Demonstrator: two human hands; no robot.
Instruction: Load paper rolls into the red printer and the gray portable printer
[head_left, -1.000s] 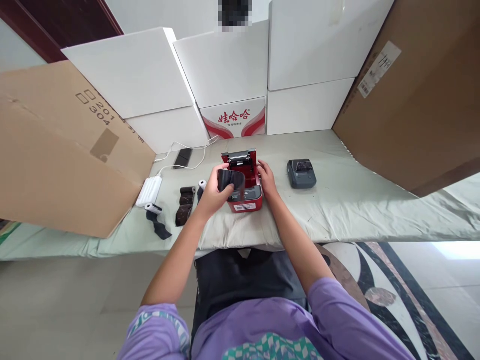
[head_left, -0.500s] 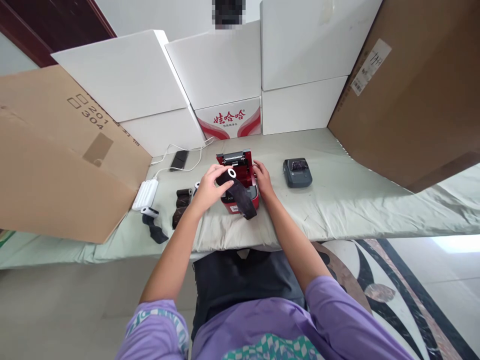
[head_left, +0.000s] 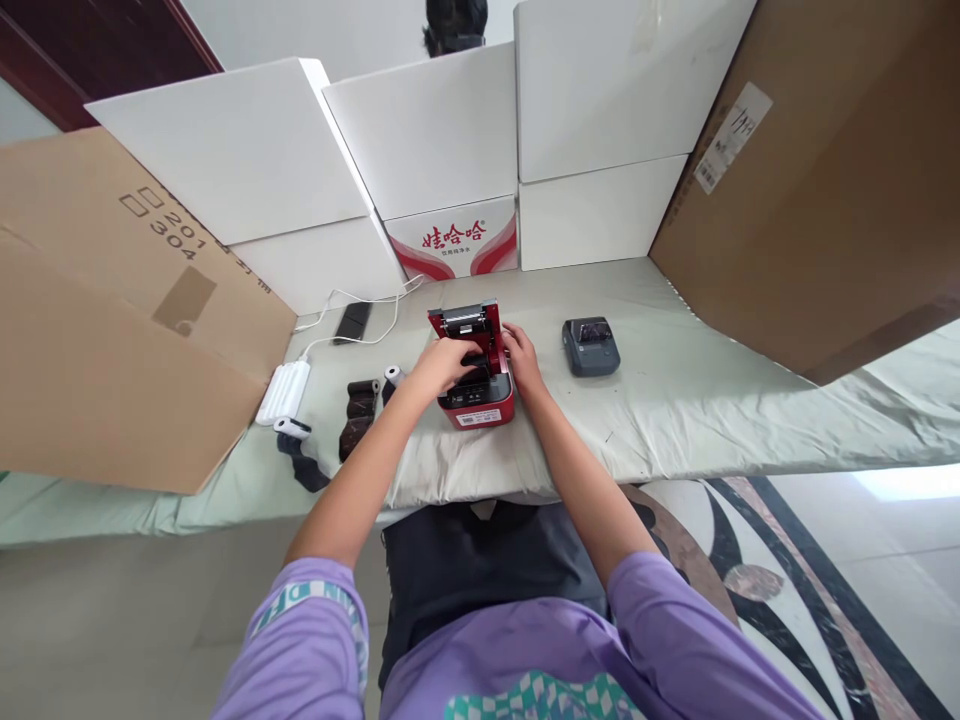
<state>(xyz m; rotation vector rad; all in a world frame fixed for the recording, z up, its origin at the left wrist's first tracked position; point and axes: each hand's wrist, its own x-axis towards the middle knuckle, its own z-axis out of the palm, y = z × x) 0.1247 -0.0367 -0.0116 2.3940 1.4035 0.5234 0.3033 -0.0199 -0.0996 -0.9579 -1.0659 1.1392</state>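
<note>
A small red label printer [head_left: 480,415] stands on the cloth-covered table with its lid [head_left: 484,318] raised. My left hand [head_left: 448,366] reaches into the open compartment, fingers closed round a black label roll [head_left: 475,374] that is mostly hidden. Against the right side of the printer and its lid, my right hand [head_left: 523,362] rests with fingers curled on the edge. Just left of the printer stands a roll with a white core [head_left: 394,374]. Further left are dark brown rolls [head_left: 360,410] and another white-cored roll [head_left: 291,428] with a loose black tail.
A dark grey printer [head_left: 591,346] sits to the right. A white power strip [head_left: 283,392], a cable and a black phone [head_left: 352,322] lie at left. White boxes [head_left: 420,130] line the back; cardboard panels [head_left: 810,200] flank the table. Behind the boxes shows a person's head [head_left: 455,24].
My left hand has lowered the black roll from above the printer into its compartment, and the loose tail no longer hangs over the front. My right hand stays at the printer's side.
</note>
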